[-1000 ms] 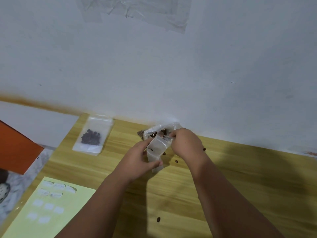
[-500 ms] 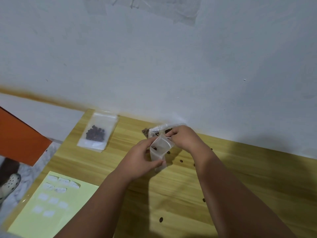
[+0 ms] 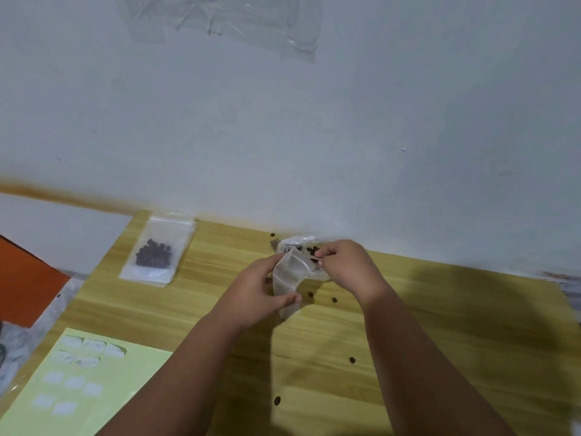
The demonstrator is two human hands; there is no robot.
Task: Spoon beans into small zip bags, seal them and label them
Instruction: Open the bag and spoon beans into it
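My left hand (image 3: 256, 294) grips a small clear zip bag (image 3: 287, 276) upright above the wooden table (image 3: 440, 325), thumb on its lower edge. My right hand (image 3: 347, 267) pinches the bag's top rim at its right corner. Behind both hands, against the wall, lies a larger clear bag of dark beans (image 3: 301, 245), mostly hidden by my hands. A filled zip bag (image 3: 157, 251) with dark beans lies flat at the table's far left. I see no spoon.
A pale green sheet of white labels (image 3: 78, 382) lies at the near left corner. Several loose beans (image 3: 334, 300) are scattered on the table near and in front of my hands. An orange surface (image 3: 25, 281) sits beyond the table's left edge.
The view has shifted slightly. My right hand has moved from over the bean bag to the small bag's top rim, and the bag is held a little more upright.
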